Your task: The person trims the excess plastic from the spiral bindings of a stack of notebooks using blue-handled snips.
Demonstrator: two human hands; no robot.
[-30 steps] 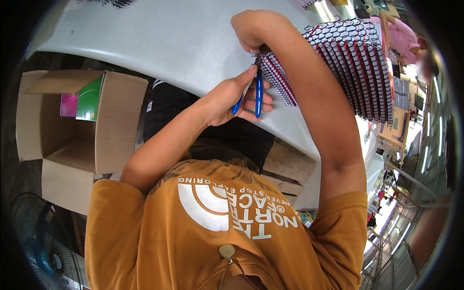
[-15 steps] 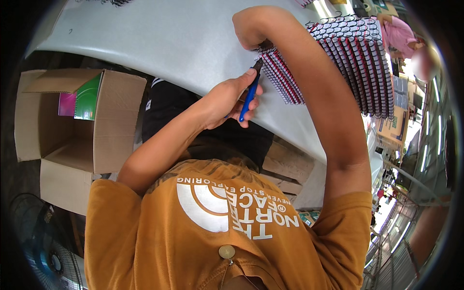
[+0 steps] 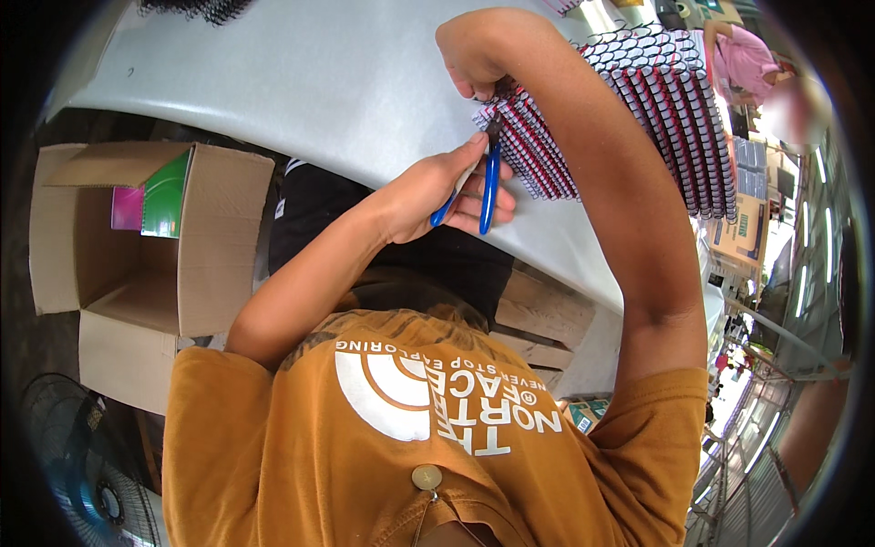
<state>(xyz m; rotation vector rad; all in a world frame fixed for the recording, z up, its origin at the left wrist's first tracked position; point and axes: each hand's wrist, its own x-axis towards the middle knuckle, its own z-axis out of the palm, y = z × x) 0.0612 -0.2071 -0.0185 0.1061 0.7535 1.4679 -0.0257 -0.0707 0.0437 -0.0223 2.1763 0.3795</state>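
Note:
My left hand (image 3: 437, 187) is closed around blue-handled cutting pliers (image 3: 490, 187), whose two handles stand apart. The dark jaws point up at the near-left end of a row of spiral-bound notebooks (image 3: 540, 155) with black coils and white and red edges. Over that same end bends my right hand (image 3: 478, 56), its wrist turned down and fingers curled at the coil ends. What its fingertips hold is hidden by the hand itself. My right forearm crosses above the notebooks and covers part of them.
A taller stack of spiral-bound notebooks (image 3: 679, 128) stands to the right on the pale table (image 3: 301, 82). Black coils (image 3: 196, 7) lie at the far left edge. An open cardboard box (image 3: 223, 242) sits left, above a fan (image 3: 87, 474). A person in pink (image 3: 743, 64) is at far right.
The pliers' handles have spread apart in my left hand, and the pliers have shifted slightly to the right. My right hand stays at the coil ends, with more of its fingers showing.

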